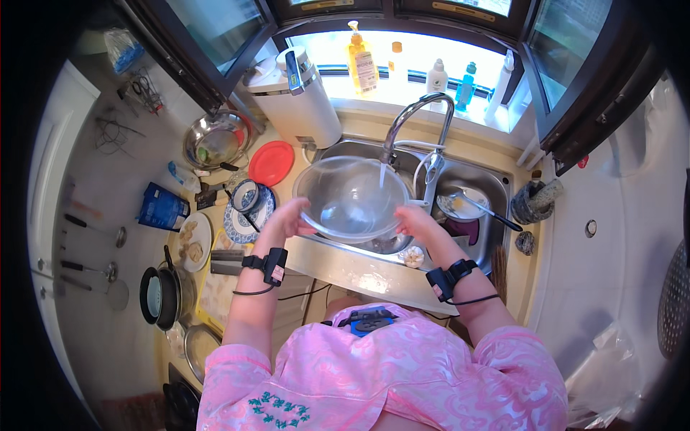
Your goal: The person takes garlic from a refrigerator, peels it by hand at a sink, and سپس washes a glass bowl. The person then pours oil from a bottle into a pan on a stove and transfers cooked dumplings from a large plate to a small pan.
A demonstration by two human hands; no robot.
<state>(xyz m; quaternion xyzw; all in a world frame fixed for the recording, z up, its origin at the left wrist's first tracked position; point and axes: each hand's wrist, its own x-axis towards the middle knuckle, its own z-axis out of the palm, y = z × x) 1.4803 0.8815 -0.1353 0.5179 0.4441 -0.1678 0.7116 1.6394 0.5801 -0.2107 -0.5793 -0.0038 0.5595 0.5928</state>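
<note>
A large translucent plastic bowl point(350, 202) is over the left basin of a stainless steel double sink point(385, 245). My left hand point(294, 218) grips its left rim and my right hand point(415, 220) grips the right rim. From the chrome gooseneck faucet point(418, 102) a stream of water point(383, 175) runs down into the bowl's right part. A head of garlic point(414, 257) lies on the sink's front edge near my right hand. In the right basin, a bowl with food remains point(474, 211) holds a metal utensil with a black handle point(498, 218).
To the left are a red plastic lid point(271, 163), a patterned plate point(234, 226) with a small bowl, and a cleaver point(226, 262) on a cutting board point(213, 293). A stone mortar point(525, 202) stands right of the sink. Bottles, including a yellow pump bottle point(362, 64), line the windowsill.
</note>
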